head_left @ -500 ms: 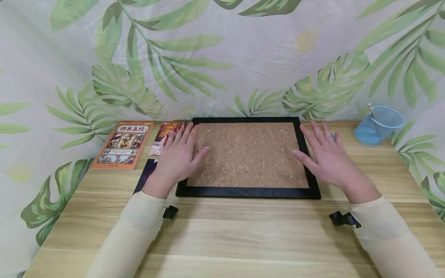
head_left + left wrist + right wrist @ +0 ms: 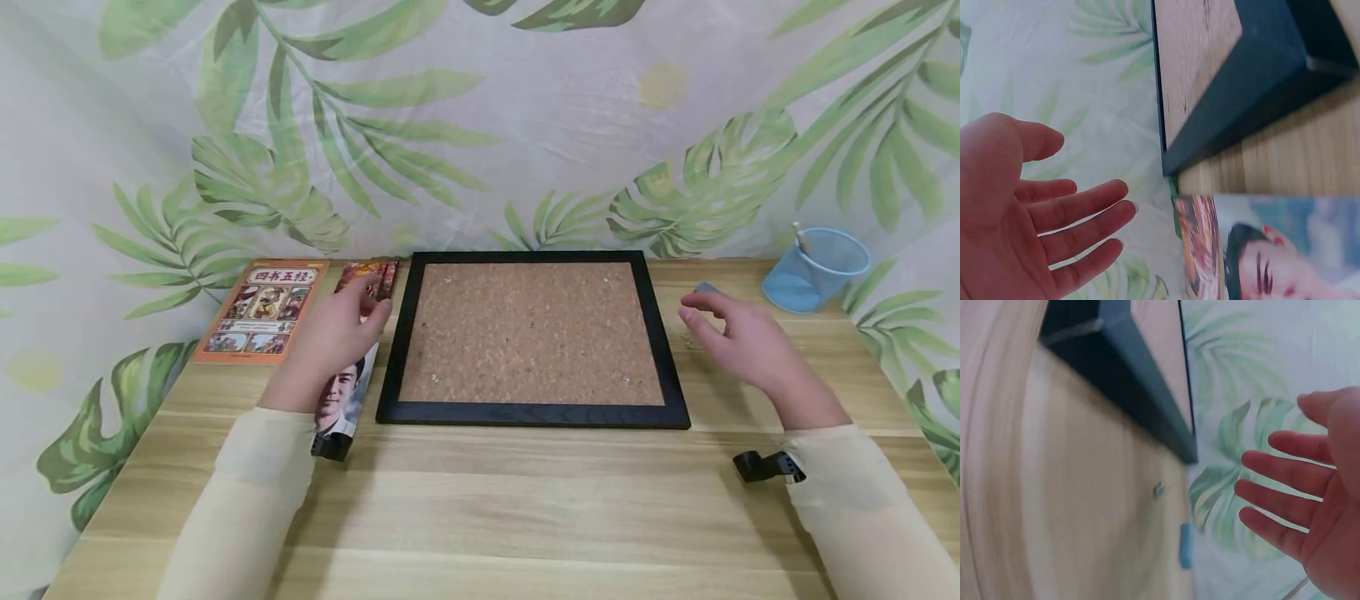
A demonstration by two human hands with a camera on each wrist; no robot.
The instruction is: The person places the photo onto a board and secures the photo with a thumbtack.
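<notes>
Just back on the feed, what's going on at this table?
A person has both hands raised at either side of a black-framed cork board on the table, neither holding anything. The left hand is over by the printed pictures; the right hand is beyond the board's other side. The pictures lie beside the board, not on it.
</notes>
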